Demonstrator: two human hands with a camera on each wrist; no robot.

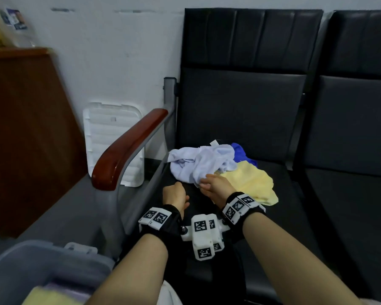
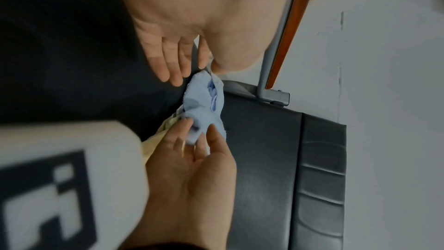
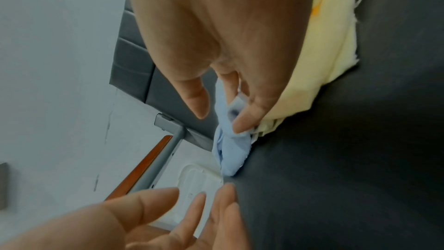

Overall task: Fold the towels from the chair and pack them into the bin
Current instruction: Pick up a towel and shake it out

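Soft terry cloth towels (image 1: 201, 161) on a matt black leatherette chair seat (image 1: 284, 205); glossy varnished wooden armrest (image 1: 128, 146), grey metal frame (image 1: 169, 100).

We see both bare forearms reaching forward side by side, each wrist strapped with a black band bearing white marker blocks; the left hand (image 1: 176, 195) hovers palm inward, its fingers (image 3: 192, 214) straight and loosely spread, holding nothing; the right hand (image 1: 213, 186) lies just beside it, slightly further forward, its fingers (image 3: 242, 121) curled and pinching a fold of pale blue towel (image 1: 201, 164).
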